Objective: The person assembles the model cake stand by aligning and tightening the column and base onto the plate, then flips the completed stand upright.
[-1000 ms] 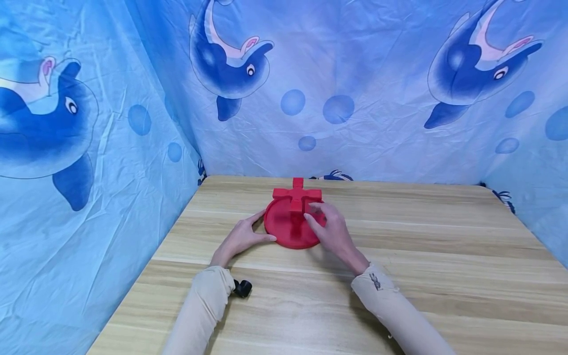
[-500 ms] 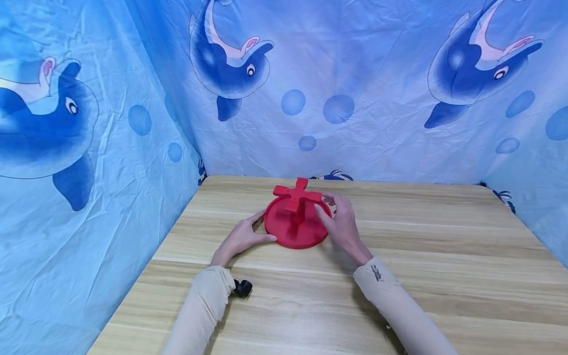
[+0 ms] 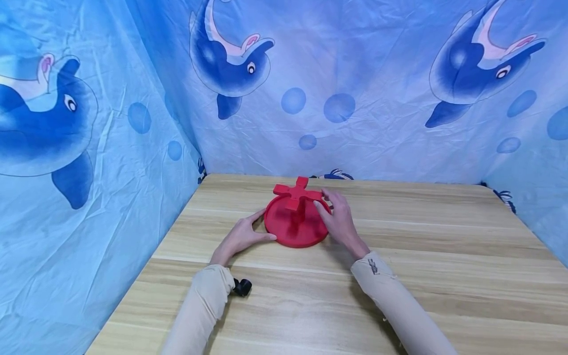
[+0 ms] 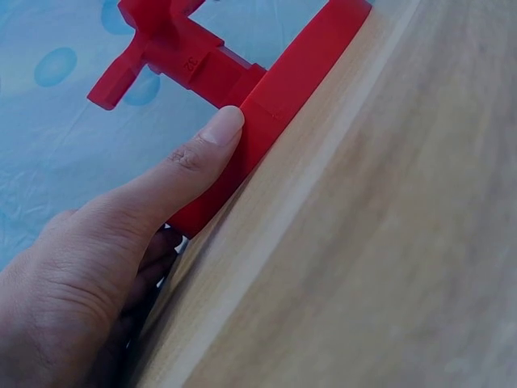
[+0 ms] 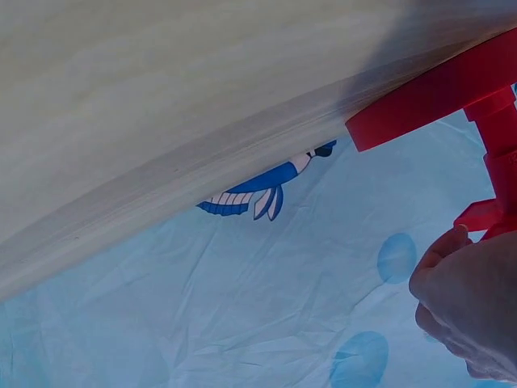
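A red round base [image 3: 284, 231] with a raised rim lies flat on the table. From its middle rises a red post [image 4: 202, 65] with a marking on its side, topped by a four-armed red cross [image 3: 296, 193]. My left hand [image 3: 241, 235] grips the base's left edge, its thumb [image 4: 190, 166] against the rim and the other fingers behind. On the right side, my right hand [image 3: 340, 217] pinches the tip of one arm of the cross between thumb and fingers. In the right wrist view that arm tip [image 5: 478, 215] shows just beyond the fingertips.
The wooden table [image 3: 421, 246] ends at a blue dolphin-print curtain [image 3: 355, 138] behind, with more of it hanging along the left and right. A small black device [image 3: 242, 287] is attached at the left sleeve's cuff.
The cross has turned slightly clockwise, seen from above. My right hand has moved from near the front arm out to the right arm's tip. The left hand has stayed on the base.
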A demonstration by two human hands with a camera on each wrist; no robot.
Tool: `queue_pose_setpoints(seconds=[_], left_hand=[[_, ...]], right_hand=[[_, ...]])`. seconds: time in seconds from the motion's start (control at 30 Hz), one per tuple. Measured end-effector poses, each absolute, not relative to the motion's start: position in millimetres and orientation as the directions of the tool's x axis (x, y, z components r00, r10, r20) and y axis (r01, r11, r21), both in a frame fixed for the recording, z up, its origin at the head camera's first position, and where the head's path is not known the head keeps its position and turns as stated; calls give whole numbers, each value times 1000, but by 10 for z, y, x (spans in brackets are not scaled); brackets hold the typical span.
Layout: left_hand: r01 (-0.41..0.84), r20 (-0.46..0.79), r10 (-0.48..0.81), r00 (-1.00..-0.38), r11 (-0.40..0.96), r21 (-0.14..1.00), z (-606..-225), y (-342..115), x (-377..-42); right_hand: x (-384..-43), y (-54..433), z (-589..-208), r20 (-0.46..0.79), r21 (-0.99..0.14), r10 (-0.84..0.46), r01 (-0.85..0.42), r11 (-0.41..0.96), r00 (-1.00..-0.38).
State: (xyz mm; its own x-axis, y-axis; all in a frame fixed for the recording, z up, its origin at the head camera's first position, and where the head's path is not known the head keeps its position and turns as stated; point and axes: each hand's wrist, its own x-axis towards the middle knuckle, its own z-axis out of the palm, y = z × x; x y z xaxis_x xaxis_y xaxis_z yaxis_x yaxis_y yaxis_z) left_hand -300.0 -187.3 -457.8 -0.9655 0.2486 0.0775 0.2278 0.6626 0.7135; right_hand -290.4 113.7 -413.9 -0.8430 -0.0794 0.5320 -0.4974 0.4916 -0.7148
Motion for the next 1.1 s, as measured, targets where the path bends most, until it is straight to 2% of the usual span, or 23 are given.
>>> queue_pose_setpoints(seconds=[0.63,0.93,1.1], left_hand=[[244,94,255,-962,660,711,-4559,-1869,-2981],[238,88,253,-963,658,714,-4551,-1862,-2983],[233,82,252,-964,657,717,-4545,-1857,-2985]], right_hand=[[-2837,1094,-4160,559,-706,-80,-525,476,-825],[-2842,1089,-4164,599,-684,-82,-562,466,-797],[-2846,1087,-4160,585,-696,-77,-548,464,-807]])
